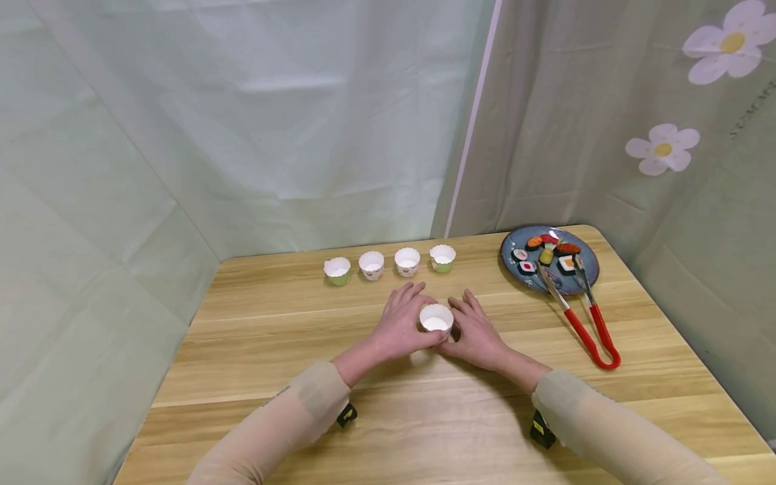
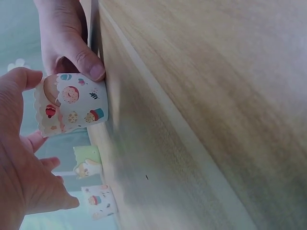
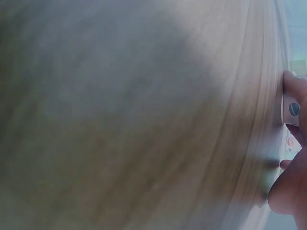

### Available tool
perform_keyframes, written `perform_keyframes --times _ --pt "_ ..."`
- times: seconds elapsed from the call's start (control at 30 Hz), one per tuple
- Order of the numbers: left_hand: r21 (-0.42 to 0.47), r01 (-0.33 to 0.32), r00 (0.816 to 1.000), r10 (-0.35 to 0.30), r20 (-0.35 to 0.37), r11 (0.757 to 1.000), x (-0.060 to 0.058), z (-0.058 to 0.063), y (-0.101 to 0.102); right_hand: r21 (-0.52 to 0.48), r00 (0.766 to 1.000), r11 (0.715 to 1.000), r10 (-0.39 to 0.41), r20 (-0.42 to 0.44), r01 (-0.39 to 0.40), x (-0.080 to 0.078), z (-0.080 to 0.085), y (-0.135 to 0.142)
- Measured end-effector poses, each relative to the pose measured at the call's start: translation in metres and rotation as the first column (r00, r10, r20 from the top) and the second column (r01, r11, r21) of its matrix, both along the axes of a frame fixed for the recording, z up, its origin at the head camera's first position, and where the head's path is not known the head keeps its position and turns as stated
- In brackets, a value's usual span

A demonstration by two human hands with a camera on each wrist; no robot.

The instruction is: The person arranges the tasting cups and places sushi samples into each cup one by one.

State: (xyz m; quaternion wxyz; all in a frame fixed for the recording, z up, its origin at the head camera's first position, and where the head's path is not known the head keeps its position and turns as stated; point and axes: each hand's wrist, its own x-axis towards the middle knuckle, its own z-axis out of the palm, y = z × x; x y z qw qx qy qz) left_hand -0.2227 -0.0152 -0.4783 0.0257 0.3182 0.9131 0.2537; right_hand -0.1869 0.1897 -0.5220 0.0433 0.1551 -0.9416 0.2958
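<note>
"Head view first: what was held?"

"A patterned paper cup [image 1: 436,319] was held between both hands. Its rim was gripped by the left hand [image 1: 397,326], with thumb and fingers curled about it, and its lower side was pinched by the right hand [image 1: 477,337], the thumb laid across the front. In the left wrist view its printed side was shown clearly; whether its base was set on the table [image 1: 254,350] could not be told."

"What was found beyond that cup?"

"Four more were lined up beyond it, the row reaching to its left: green cups [image 1: 339,276] were placed at the ends, and pale cups [image 1: 372,271] between them."

"And to its right?"

"A blue plate [image 1: 509,246] was set to its right and beyond it, with sushi pieces [image 1: 566,264] gathered on top. Red-handled tongs [image 1: 582,333] were rested with their tips over the plate, untouched by either hand."

"How much could be judged done?"

"Four cups could be counted as arranged. The patterned one, judged to be what was left, was not yet joined to the row. No sushi was seen in any cup, and the tongs were judged not yet in use."
</note>
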Motion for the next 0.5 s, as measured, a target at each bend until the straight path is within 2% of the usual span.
perform_keyframes --times 0.23,0.5 --pt "0.017 0.003 1.0 -0.003 0.024 1.0 0.0001 0.0018 -0.0011 -0.005 1.0 1.0 0.002 -0.008 -0.002 -0.0001 -0.0006 0.0001" --pt "0.036 0.021 1.0 -0.022 0.02 0.999 -0.0006 0.0025 -0.0027 -0.006 1.0 1.0 0.0 -0.002 0.0 -0.0003 -0.0003 0.0"
